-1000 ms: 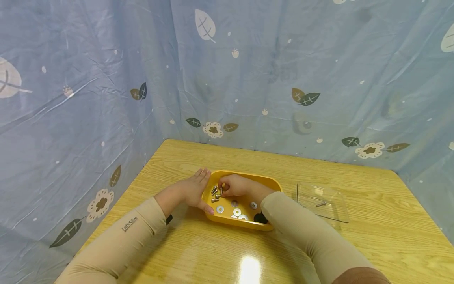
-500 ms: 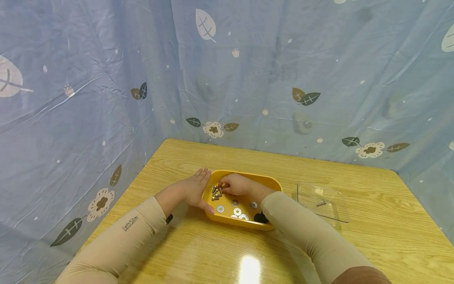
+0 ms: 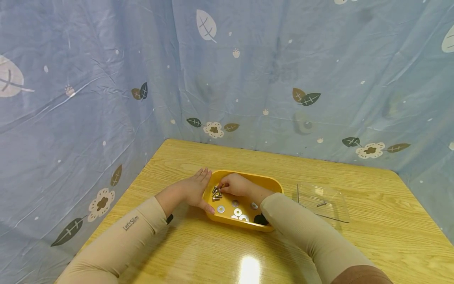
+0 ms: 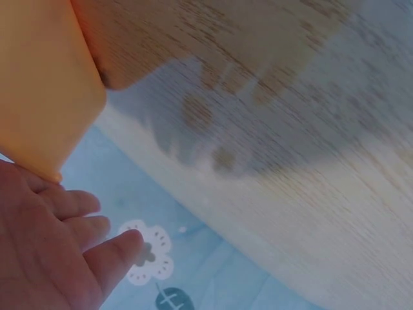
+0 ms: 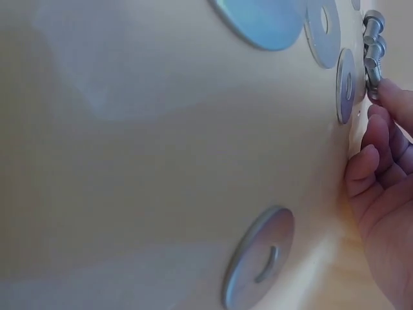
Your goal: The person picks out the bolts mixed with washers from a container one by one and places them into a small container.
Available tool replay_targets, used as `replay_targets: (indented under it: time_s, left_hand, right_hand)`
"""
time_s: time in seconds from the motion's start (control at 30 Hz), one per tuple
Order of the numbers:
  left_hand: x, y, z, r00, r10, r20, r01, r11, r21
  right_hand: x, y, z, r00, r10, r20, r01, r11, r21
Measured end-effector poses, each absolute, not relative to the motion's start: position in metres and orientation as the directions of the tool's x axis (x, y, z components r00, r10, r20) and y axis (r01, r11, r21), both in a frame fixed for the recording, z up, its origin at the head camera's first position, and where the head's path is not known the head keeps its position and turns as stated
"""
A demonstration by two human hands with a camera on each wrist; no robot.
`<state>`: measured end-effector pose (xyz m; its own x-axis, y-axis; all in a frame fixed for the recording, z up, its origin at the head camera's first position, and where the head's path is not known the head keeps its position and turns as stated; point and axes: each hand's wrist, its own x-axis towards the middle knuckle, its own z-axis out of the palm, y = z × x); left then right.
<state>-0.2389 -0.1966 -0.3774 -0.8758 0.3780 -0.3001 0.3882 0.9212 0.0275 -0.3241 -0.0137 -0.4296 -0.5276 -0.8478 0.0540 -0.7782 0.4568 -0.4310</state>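
Observation:
A yellow plastic tub [image 3: 248,225] sits on the table with several silver bolts [image 3: 215,198] at its left end and several flat washers [image 3: 221,209]. My left hand [image 3: 194,191] rests against the tub's left end, fingers straight and thumb at the front rim. In the left wrist view, the fingers [image 4: 80,226] lie beside the tub's wall [image 4: 45,84]. My right hand [image 3: 235,184] reaches inside, its fingertips pinching a bolt at the cluster. The right wrist view shows that bolt [image 5: 373,90] at the fingertips, with washers [image 5: 261,258] around.
A clear plastic tray [image 3: 337,205] stands to the right of the tub, with a small metal pin or bolt [image 3: 321,204] in it. A black object [image 3: 260,219] lies in the tub's front right corner. A patterned blue curtain [image 3: 248,79] hangs behind the wooden table [image 3: 198,252].
The bolt at my right fingertips has shifted slightly and turned within the cluster. My left hand stays in place against the tub.

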Motion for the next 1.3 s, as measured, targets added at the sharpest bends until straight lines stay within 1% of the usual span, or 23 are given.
replay_targets:
  time_s: [0.17, 0.37, 0.67, 0.93, 1.13, 1.3]
  left_hand:
    - [-0.239, -0.197, -0.378, -0.877, 0.379, -0.296, 0.388, 0.921, 0.031]
    - [-0.241, -0.198, -0.38, -0.876, 0.38, -0.297, 0.389, 0.921, 0.029]
    - [-0.242, -0.199, -0.381, -0.873, 0.389, -0.293, 0.396, 0.917, 0.038]
    - [-0.241, -0.199, -0.381, -0.871, 0.393, -0.295, 0.4, 0.916, 0.039]
    - [-0.241, -0.199, -0.381, -0.869, 0.399, -0.293, 0.407, 0.913, 0.036]
    - [-0.241, -0.198, -0.38, -0.869, 0.4, -0.29, 0.406, 0.913, 0.043]
  right_hand:
    - [-0.325, -0.014, -0.43, -0.537, -0.843, 0.04, -0.765, 0.466, -0.445]
    - [-0.328, -0.014, -0.431, -0.542, -0.84, 0.028, -0.764, 0.479, -0.433]
    - [-0.327, -0.013, -0.43, -0.503, -0.864, 0.033, -0.801, 0.451, -0.393]
    - [-0.325, -0.013, -0.427, -0.507, -0.862, 0.016, -0.801, 0.465, -0.378]
    - [-0.324, -0.01, -0.423, -0.5, -0.866, -0.034, -0.796, 0.474, -0.377]
    - [-0.323, -0.007, -0.419, -0.506, -0.848, -0.16, -0.732, 0.52, -0.44]
